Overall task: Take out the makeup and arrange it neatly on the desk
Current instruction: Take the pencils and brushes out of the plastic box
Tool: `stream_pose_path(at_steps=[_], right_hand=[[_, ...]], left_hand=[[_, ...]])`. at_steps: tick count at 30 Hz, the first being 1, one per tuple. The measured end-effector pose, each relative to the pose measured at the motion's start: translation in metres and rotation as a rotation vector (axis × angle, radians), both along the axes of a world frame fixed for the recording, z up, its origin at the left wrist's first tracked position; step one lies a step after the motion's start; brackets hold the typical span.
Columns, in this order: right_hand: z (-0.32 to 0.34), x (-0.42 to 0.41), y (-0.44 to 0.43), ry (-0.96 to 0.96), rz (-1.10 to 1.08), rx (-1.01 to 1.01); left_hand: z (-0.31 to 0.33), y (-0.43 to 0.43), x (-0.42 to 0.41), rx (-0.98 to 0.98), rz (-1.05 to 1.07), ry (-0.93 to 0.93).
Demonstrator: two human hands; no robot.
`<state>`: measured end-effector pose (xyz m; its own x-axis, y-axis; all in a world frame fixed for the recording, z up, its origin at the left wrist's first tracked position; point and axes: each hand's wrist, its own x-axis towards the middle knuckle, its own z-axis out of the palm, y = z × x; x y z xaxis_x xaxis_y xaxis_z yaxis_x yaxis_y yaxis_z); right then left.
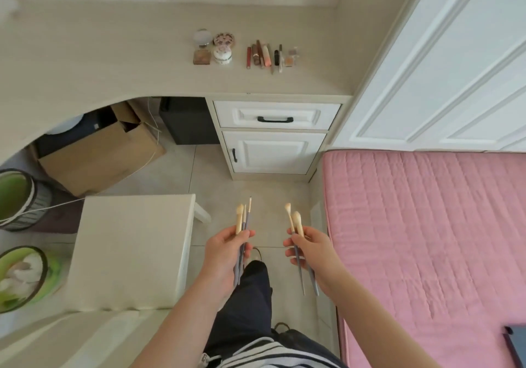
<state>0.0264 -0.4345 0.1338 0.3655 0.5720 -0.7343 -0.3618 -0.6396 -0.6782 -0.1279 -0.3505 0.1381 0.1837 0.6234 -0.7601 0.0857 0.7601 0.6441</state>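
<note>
My left hand (pixel 225 251) grips three makeup brushes (pixel 243 219) with cream bristles and grey handles, tips pointing toward the desk. My right hand (pixel 310 251) grips two similar brushes (pixel 296 222). Both hands hover over the floor, well short of the beige desk (pixel 113 63). On the desk's right part lies a row of lipsticks and pencils (pixel 266 56). Beside that row stand a round mirror compact (pixel 202 37), a square compact (pixel 202 57), a flowered round box (pixel 224 40) and a white jar (pixel 222 54).
A white drawer unit (pixel 273 137) sits under the desk's right end. A white stool (pixel 131 251) stands at my left, a pink bed (pixel 427 239) at my right. Cardboard box (pixel 96 154) and bins (pixel 17 197) lie under and beside the desk.
</note>
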Motion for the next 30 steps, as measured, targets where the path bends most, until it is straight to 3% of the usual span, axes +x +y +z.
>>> stream_pose_path(at_steps=[9, 19, 30], right_hand=[[0.017, 0.031, 0.127, 0.017, -0.089, 0.067], [0.004, 0.079, 0.199, 0.003, -0.116, 0.025], [0.009, 0.198, 0.301, -0.02, -0.088, 0.039]], left_hand=[[0.021, 0.143, 0.035, 0.097, -0.083, -0.014], [0.004, 0.206, 0.088, 0.051, -0.082, 0.003], [0.012, 0.293, 0.209, 0.073, -0.077, -0.02]])
